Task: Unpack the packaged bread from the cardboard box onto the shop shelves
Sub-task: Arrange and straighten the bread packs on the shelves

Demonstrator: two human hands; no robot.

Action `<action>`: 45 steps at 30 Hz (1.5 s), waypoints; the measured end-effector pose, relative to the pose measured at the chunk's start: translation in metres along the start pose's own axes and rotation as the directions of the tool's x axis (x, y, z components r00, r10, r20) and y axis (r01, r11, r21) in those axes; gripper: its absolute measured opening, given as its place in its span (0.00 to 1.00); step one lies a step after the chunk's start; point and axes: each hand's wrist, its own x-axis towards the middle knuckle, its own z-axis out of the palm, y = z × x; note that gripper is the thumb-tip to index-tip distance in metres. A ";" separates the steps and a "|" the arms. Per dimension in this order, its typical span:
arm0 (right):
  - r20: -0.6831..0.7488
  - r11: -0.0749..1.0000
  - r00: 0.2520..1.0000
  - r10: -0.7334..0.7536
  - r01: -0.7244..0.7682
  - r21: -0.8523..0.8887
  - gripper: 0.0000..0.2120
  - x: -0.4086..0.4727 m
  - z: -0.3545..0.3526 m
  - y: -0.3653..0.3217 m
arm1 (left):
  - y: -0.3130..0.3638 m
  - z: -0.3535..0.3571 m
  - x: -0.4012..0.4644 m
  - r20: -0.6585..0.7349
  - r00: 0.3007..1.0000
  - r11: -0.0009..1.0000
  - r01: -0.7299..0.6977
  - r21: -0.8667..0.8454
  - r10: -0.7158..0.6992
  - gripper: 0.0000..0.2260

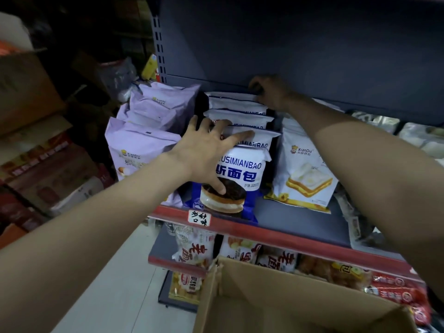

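Note:
A row of white-and-blue bread packs stands upright on the grey shelf point(293, 219), the front pack point(240, 174) showing a chocolate bun. My left hand point(206, 150) lies spread over the front of this row, fingers straight, thumb on the front pack's picture. My right hand point(271, 92) reaches to the back of the shelf and its curled fingers grip the top edge of the rearmost pack point(230, 98). The open cardboard box point(276, 299) sits below in front of me; its inside is not visible.
Purple bread packs point(144, 145) fill the shelf's left part, and a white sandwich-bread pack point(305, 164) stands right of the blue row. Lower shelves hold more packaged bread point(192, 248). Stacked cartons point(43, 164) stand on the left, beside a strip of pale floor.

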 end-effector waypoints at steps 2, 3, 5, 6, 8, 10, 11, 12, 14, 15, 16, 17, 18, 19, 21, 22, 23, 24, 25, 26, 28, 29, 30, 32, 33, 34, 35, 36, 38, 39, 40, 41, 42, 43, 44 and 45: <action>0.014 0.999 0.999 0.033 -0.032 -0.005 0.19 0.001 0.000 -0.001 | 0.000 0.000 -0.001 -0.012 1.000 1.000 0.005 0.002 -0.005 0.56; 0.025 0.999 0.999 0.045 -0.045 -0.011 0.19 0.001 0.001 -0.001 | 0.000 0.001 -0.001 -0.016 1.000 1.000 0.006 0.005 -0.006 0.56; 0.028 0.998 0.998 0.050 -0.049 -0.025 0.18 -0.002 0.003 0.000 | 0.000 0.000 -0.001 -0.005 1.000 1.000 0.008 0.002 -0.008 0.56; 0.018 0.999 0.999 0.040 -0.039 -0.033 0.17 -0.003 0.004 0.001 | 0.001 0.000 -0.001 0.000 1.000 1.000 0.009 0.003 -0.009 0.56; -0.001 0.999 1.000 0.012 -0.012 -0.048 0.14 -0.007 0.001 0.000 | 0.001 -0.001 -0.001 0.002 1.000 1.000 0.007 0.004 -0.007 0.55; -0.029 0.996 0.999 -0.038 0.035 -0.077 0.15 -0.013 -0.002 -0.001 | 0.001 -0.002 -0.001 -0.006 1.000 1.000 0.001 -0.001 -0.001 0.55; -0.044 0.993 0.997 -0.068 0.064 -0.099 0.15 -0.016 -0.003 -0.002 | 0.001 -0.002 -0.001 -0.015 1.000 1.000 0.000 0.000 0.000 0.54; -0.062 0.989 0.993 -0.098 0.090 -0.119 0.16 -0.019 -0.005 -0.003 | 0.001 -0.002 -0.001 -0.025 1.000 1.000 0.000 0.003 0.000 0.54; -0.092 0.980 0.986 -0.136 0.120 -0.156 0.16 -0.023 -0.009 -0.002 | 0.003 -0.002 -0.001 -0.048 0.999 1.000 -0.003 0.012 0.003 0.53; -0.102 0.973 0.984 -0.148 0.126 -0.193 0.15 -0.024 -0.010 0.001 | 0.006 -0.003 0.000 -0.061 0.998 1.000 -0.008 0.017 0.009 0.53; -0.114 0.963 0.981 -0.157 0.126 -0.240 0.14 -0.025 -0.012 0.003 | 0.008 -0.003 0.002 -0.068 0.998 1.000 -0.014 0.019 0.015 0.53; -0.129 0.951 0.978 -0.161 0.119 -0.284 0.13 -0.025 -0.011 0.006 | 0.011 -0.004 0.004 -0.067 0.998 1.000 -0.018 0.016 0.019 0.53; -0.143 0.943 0.976 -0.162 0.111 -0.315 0.12 -0.025 -0.010 0.008 | 0.013 -0.004 0.006 -0.058 0.998 1.000 -0.017 0.008 0.018 0.53; -0.152 0.937 0.976 -0.158 0.099 -0.335 0.12 -0.026 -0.008 0.008 | 0.014 -0.004 0.006 -0.041 0.999 1.000 -0.012 -0.004 0.012 0.53; -0.122 0.932 0.985 -0.118 0.068 -0.355 0.12 -0.027 -0.003 0.005 | 0.014 -0.003 0.006 -0.003 1.000 1.000 -0.003 -0.029 0.002 0.54; -0.090 0.931 0.991 -0.094 0.055 -0.360 0.12 -0.027 -0.002 0.004 | 0.014 -0.004 0.005 0.010 1.000 0.999 -0.002 -0.037 0.003 0.54; -0.063 0.934 0.996 -0.069 0.043 -0.355 0.13 -0.027 -0.003 0.002 | 0.013 -0.004 0.004 0.017 1.000 0.999 -0.005 -0.039 0.006 0.54; -0.056 0.941 0.997 -0.048 0.026 -0.338 0.14 -0.027 -0.006 0.002 | 0.012 -0.005 0.003 0.019 1.000 0.999 -0.009 -0.037 0.009 0.54; -0.070 0.951 0.997 -0.029 0.006 -0.308 0.15 -0.025 -0.010 0.003 | 0.012 -0.005 0.003 0.018 1.000 0.999 -0.011 -0.033 0.011 0.54; -0.094 0.963 0.995 -0.014 -0.012 -0.268 0.15 -0.024 -0.014 0.006 | 0.013 -0.006 0.002 0.014 1.000 0.999 -0.010 -0.032 0.011 0.54; -0.120 0.979 0.993 -0.005 -0.019 -0.202 0.13 -0.024 -0.023 0.014 | 0.014 -0.005 0.003 0.010 1.000 0.999 -0.006 -0.037 0.006 0.53; -0.113 0.982 0.993 -0.016 -0.005 -0.187 0.12 -0.025 -0.025 0.018 | 0.014 -0.005 0.003 0.013 1.000 0.999 -0.003 -0.044 0.004 0.53; -0.096 0.985 0.995 -0.030 0.013 -0.174 0.11 -0.026 -0.027 0.021 | 0.014 -0.005 0.003 0.015 1.000 0.999 -0.002 -0.052 0.003 0.53; -0.059 0.991 0.997 -0.055 0.047 -0.126 0.10 -0.028 -0.028 0.028 | 0.013 -0.004 0.003 0.013 1.000 0.998 -0.004 -0.065 0.005 0.53; -0.042 0.993 0.997 -0.067 0.063 -0.102 0.11 -0.030 -0.027 0.030 | 0.013 -0.003 0.003 0.008 1.000 0.998 -0.006 -0.068 0.007 0.53; -0.029 0.993 0.996 -0.079 0.076 -0.085 0.12 -0.031 -0.026 0.034 | 0.013 -0.003 0.003 0.002 1.000 0.998 -0.009 -0.069 0.009 0.53; -0.023 0.994 0.996 -0.085 0.083 -0.076 0.13 -0.033 -0.025 0.036 | 0.014 -0.002 0.003 -0.003 1.000 0.998 -0.011 -0.069 0.011 0.53; -0.021 0.994 0.996 -0.090 0.088 -0.068 0.14 -0.033 -0.024 0.038 | 0.013 -0.002 0.003 -0.007 1.000 0.998 -0.012 -0.068 0.012 0.53; -0.024 0.994 0.995 -0.100 0.099 -0.049 0.14 -0.032 -0.021 0.039 | 0.013 -0.001 0.004 -0.013 1.000 0.998 -0.012 -0.066 0.011 0.53; -0.026 0.994 0.995 -0.097 0.096 -0.047 0.14 -0.031 -0.020 0.038 | 0.013 0.000 0.004 -0.015 1.000 0.998 -0.012 -0.065 0.011 0.54; -0.030 0.994 0.995 -0.097 0.095 -0.046 0.13 -0.029 -0.019 0.038 | 0.012 0.000 0.004 -0.015 1.000 0.998 -0.013 -0.064 0.012 0.54; -0.035 0.994 0.995 -0.095 0.093 -0.052 0.12 -0.028 -0.018 0.037 | 0.012 0.000 0.004 -0.014 1.000 0.998 -0.014 -0.065 0.013 0.54; -0.042 0.994 0.994 -0.097 0.095 -0.059 0.11 -0.027 -0.016 0.037 | 0.012 0.001 0.004 -0.011 1.000 0.998 -0.014 -0.069 0.013 0.53; -0.052 0.993 0.994 -0.098 0.095 -0.067 0.09 -0.027 -0.016 0.036 | 0.012 0.000 0.004 -0.010 1.000 0.997 -0.013 -0.075 0.013 0.53; -0.067 0.992 0.992 -0.102 0.097 -0.078 0.09 -0.028 -0.016 0.037 | 0.012 0.000 0.003 -0.010 1.000 0.997 -0.012 -0.079 0.012 0.53; -0.086 0.991 0.991 -0.106 0.098 -0.096 0.08 -0.029 -0.017 0.038 | 0.012 0.001 0.003 -0.012 1.000 0.997 -0.012 -0.079 0.011 0.53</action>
